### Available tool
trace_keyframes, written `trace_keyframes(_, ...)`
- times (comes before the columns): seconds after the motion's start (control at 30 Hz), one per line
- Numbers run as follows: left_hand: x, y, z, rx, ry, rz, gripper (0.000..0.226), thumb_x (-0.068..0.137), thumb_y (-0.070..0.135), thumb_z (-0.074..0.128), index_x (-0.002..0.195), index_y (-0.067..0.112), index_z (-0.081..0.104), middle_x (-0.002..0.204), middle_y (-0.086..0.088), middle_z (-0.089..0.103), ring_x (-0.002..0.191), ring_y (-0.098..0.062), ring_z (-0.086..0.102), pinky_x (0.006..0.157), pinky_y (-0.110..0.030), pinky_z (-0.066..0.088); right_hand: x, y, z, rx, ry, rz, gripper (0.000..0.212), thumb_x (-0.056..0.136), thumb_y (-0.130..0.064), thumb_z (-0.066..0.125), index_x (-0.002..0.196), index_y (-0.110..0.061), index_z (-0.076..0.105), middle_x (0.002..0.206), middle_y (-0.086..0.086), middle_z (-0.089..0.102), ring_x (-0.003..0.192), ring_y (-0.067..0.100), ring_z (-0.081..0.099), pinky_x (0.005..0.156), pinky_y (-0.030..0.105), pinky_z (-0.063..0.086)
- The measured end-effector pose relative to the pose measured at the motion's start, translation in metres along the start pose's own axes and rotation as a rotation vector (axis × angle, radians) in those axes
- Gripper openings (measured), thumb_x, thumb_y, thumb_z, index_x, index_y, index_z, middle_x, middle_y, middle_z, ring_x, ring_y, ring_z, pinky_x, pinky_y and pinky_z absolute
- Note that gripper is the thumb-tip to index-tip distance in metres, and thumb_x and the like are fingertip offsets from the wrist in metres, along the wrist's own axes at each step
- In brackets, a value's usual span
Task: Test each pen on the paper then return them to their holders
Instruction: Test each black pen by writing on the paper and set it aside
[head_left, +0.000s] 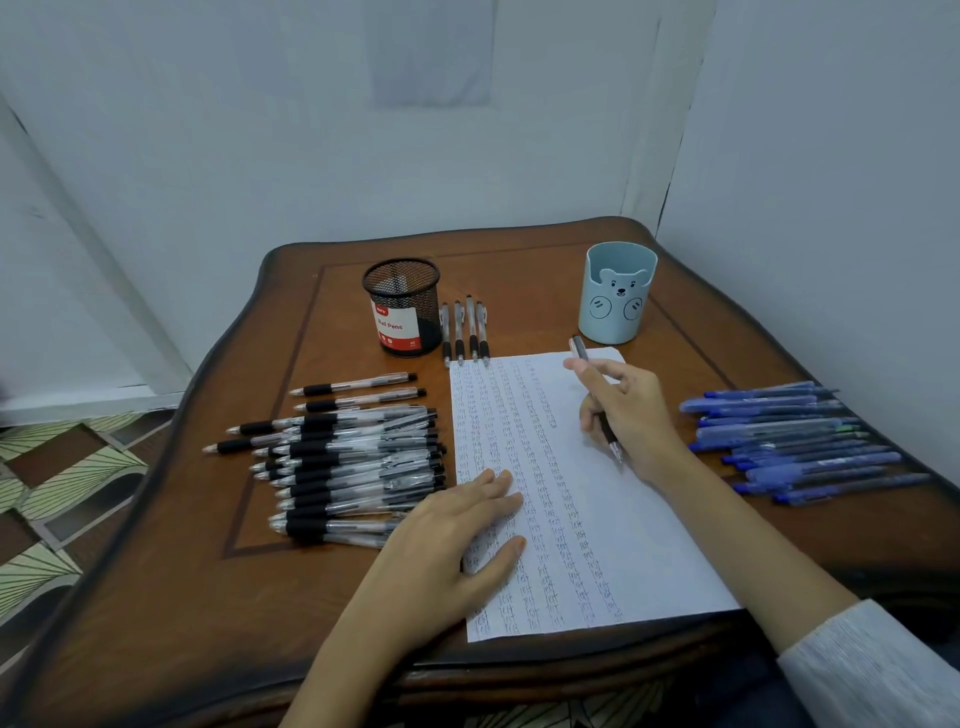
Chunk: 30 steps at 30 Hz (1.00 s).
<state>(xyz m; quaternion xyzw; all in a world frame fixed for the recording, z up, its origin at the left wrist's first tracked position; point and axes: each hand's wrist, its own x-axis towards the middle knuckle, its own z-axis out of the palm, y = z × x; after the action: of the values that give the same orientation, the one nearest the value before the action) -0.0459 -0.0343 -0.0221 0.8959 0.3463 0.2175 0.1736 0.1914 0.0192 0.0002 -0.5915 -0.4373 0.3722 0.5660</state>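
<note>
A white sheet of paper (582, 519) covered in columns of small written marks lies on the wooden table (171, 597). My right hand (628, 410) grips a black pen (581, 349), tip down just above the paper's right part. My left hand (457, 540) lies flat on the paper's left edge, fingers spread. A pile of black pens (353, 457) lies left of the paper. Several black pens (465, 330) lie in a row beside the black mesh holder (402, 306). Blue pens (795, 441) are heaped at the right. A light blue bear holder (618, 293) stands behind the paper.
Pale walls close in behind the table and on its right. Patterned floor (62, 499) shows past the table's left edge. The table's front edge runs just below the paper.
</note>
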Motion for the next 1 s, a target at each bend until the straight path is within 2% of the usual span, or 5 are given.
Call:
trace_keyframes(0.33, 0.0, -0.001, -0.001, -0.018, -0.01, 0.0, 0.055, 0.09, 0.057, 0.04, 0.136, 0.03, 0.051, 0.146, 0.019, 0.039, 0.135, 0.016, 0.019, 0.109, -0.006, 0.013, 0.008, -0.002, 0.011, 0.089, -0.043, 0.202, 0.031, 0.098, -0.015, 0.038, 0.114, -0.012, 0.064, 0.056, 0.001, 0.05, 0.035, 0.013, 0.038, 0.035, 0.02, 0.028)
trace_keyframes(0.63, 0.001, -0.004, -0.003, -0.057, -0.019, -0.006, 0.052, 0.09, 0.055, 0.044, 0.136, 0.031, 0.052, 0.146, 0.02, 0.039, 0.135, 0.017, 0.018, 0.11, -0.006, 0.013, 0.058, -0.022, 0.031, -0.153, -0.174, 0.115, 0.016, 0.086, -0.015, 0.07, 0.099, -0.006, 0.072, 0.089, 0.008, 0.07, 0.065, 0.013, 0.061, 0.056, 0.017, 0.051)
trace_keyframes(0.83, 0.001, -0.006, -0.002, -0.086, 0.002, -0.004, 0.048, 0.091, 0.051, 0.05, 0.133, 0.028, 0.055, 0.145, 0.017, 0.042, 0.135, 0.015, 0.022, 0.11, -0.009, 0.017, 0.099, -0.019, 0.054, -0.281, -0.113, 0.138, 0.009, 0.083, -0.011, 0.072, 0.088, -0.004, 0.07, 0.076, 0.009, 0.066, 0.06, 0.014, 0.059, 0.056, 0.018, 0.054)
trace_keyframes(0.93, 0.001, -0.008, 0.0, -0.096, 0.027, -0.011, 0.044, 0.092, 0.047, 0.054, 0.131, 0.027, 0.058, 0.143, 0.016, 0.045, 0.135, 0.013, 0.026, 0.111, -0.016, 0.025, 0.116, -0.012, 0.064, -0.381, -0.063, 0.149, 0.012, 0.082, -0.015, 0.073, 0.09, -0.006, 0.07, 0.084, 0.012, 0.07, 0.069, 0.021, 0.066, 0.07, 0.029, 0.059)
trace_keyframes(1.0, 0.001, -0.008, 0.001, -0.098, 0.035, -0.011, 0.043, 0.092, 0.045, 0.054, 0.13, 0.026, 0.059, 0.143, 0.014, 0.046, 0.135, 0.011, 0.028, 0.111, -0.02, 0.028, 0.123, -0.007, 0.071, -0.414, -0.053, 0.15, 0.018, 0.082, -0.014, 0.073, 0.096, -0.004, 0.069, 0.088, 0.011, 0.069, 0.066, 0.017, 0.063, 0.067, 0.026, 0.057)
